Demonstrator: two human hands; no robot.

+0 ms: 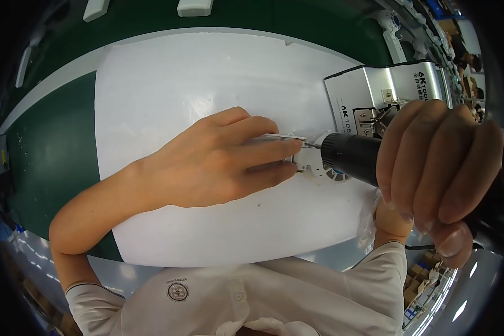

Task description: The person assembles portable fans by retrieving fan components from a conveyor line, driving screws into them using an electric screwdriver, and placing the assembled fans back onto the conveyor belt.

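A black electric screwdriver (pixel 353 157) is wrapped in the fingers of my right hand (pixel 437 162). Its thin bit points left and meets a white plastic housing (pixel 312 159) with a round, slotted end. My left hand (pixel 229 154) reaches across the sheet from the left and grips that housing, its fingertips pressed along the near side of the bit's tip. Much of the housing is hidden under my left fingers, and I cannot make out a screw at the tip.
Behind the screwdriver stands a silver screw feeder (pixel 347 92) marked 6K. A white sheet (pixel 168 73) covers part of the green table (pixel 50 140). White plastic pieces (pixel 195 7) lie along the far side. Clear plastic film (pixel 367 227) hangs at the near right edge.
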